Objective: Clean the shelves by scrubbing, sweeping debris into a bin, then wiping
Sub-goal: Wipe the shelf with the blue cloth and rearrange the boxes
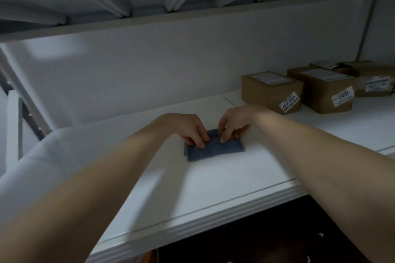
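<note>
A small blue-grey cloth [215, 148] lies folded flat on the white shelf [213, 181], near its middle. My left hand [188, 128] rests on the cloth's left part, its fingers bent down onto the fabric. My right hand [232, 123] is at the cloth's far edge, fingers curled and pinching the fabric there. Both forearms reach in from the bottom corners of the view. The far side of the cloth is hidden under the fingers.
Three brown cardboard boxes with white labels [272, 92], [322, 90], [372, 79] stand at the shelf's right rear. A white back wall [171, 66] closes the shelf, and another shelf [149, 2] hangs overhead. Dark space [256, 241] lies below the front edge.
</note>
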